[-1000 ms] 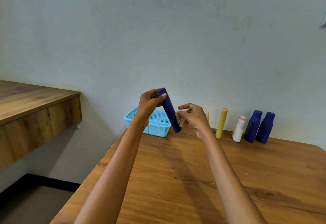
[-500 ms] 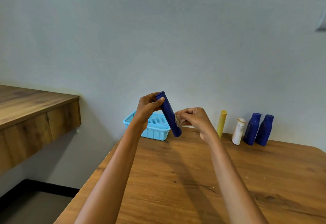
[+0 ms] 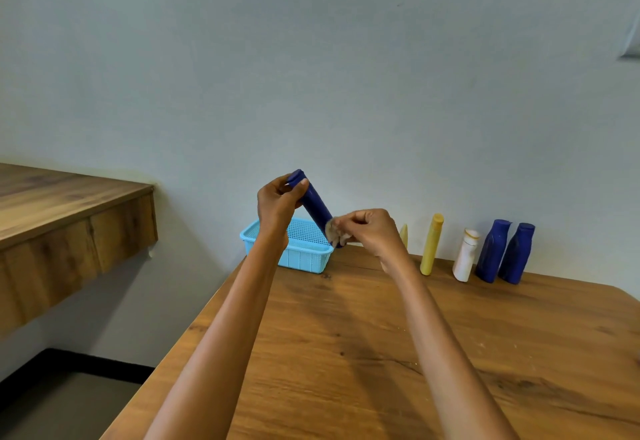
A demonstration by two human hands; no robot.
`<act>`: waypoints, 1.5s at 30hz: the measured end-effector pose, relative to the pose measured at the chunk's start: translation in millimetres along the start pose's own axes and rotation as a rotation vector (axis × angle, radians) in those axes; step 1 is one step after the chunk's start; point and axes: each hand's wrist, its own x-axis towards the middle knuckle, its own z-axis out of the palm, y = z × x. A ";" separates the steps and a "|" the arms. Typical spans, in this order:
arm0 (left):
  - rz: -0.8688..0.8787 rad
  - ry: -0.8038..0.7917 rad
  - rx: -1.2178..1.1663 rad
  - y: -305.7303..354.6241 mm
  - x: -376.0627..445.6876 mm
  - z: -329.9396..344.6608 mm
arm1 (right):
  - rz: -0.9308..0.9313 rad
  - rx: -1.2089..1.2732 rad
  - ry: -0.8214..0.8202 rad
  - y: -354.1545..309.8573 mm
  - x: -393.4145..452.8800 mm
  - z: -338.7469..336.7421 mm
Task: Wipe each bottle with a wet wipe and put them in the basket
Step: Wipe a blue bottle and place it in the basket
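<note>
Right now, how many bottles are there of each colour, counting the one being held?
Blue: 3, one tube held by the left hand, two bottles by the wall.
Yellow: 2, a tall one and one mostly hidden behind the right hand.
White: 1.
Total: 6.

Your light blue plastic mesh basket (image 3: 300,253) sits at the wooden table's (image 3: 381,353) far-left corner; five plastic bottles (image 3: 464,252) line the wall to its right.

I see a wooden table (image 3: 381,353) against a pale wall (image 3: 311,59), a wooden counter (image 3: 62,211) left, dark floor (image 3: 62,405) below.
</note>
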 end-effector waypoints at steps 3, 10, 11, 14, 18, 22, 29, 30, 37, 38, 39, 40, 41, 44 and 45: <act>-0.023 0.025 -0.025 -0.7 1.3 -6.2 | 0.057 -0.100 0.108 10.4 0.4 3.0; -0.043 -0.149 -0.045 -4.7 -1.1 -2.0 | -0.035 -0.057 0.283 5.8 2.1 11.6; -0.041 -0.170 -0.042 -4.7 -0.9 -1.6 | -0.067 -0.023 0.256 0.7 1.5 12.5; -0.031 -0.197 -0.057 -2.1 1.8 -6.3 | -0.086 0.035 0.101 -8.8 1.1 7.9; 0.007 -0.253 -0.063 1.7 1.9 -13.4 | 0.016 -0.042 0.064 -3.7 0.9 -0.5; 0.029 -0.363 -0.026 1.8 -3.0 -11.1 | 0.133 -0.114 0.165 4.7 2.1 -3.8; 0.041 -0.632 0.005 4.5 -14.6 -4.2 | 0.178 0.001 0.179 -0.7 1.4 -5.2; 0.052 -0.656 0.028 4.8 -15.7 -2.7 | 0.160 0.060 0.194 -3.7 1.1 -4.0; 0.121 -0.646 0.231 -3.2 -18.3 2.2 | 0.018 0.331 0.315 -21.7 2.3 -2.6; 0.128 -0.622 0.251 -5.3 -17.8 2.5 | 0.004 0.302 0.311 -22.9 2.3 -1.1; 0.135 -0.602 0.260 -6.4 -16.9 2.7 | -0.016 0.252 0.311 -23.4 1.9 0.2; 0.142 -0.587 0.263 -6.2 -16.0 2.4 | -0.036 0.197 0.309 -22.7 1.3 1.0; 0.145 -0.576 0.263 -4.8 -15.2 1.4 | -0.051 0.142 0.296 -21.3 0.4 1.3; 0.141 -0.563 0.260 -1.4 -13.0 -2.0 | -0.015 -0.006 0.199 -14.4 -2.1 -5.4; 0.138 -0.563 0.260 -1.3 -12.6 -3.2 | 0.010 -0.011 0.169 -12.3 -2.3 -7.5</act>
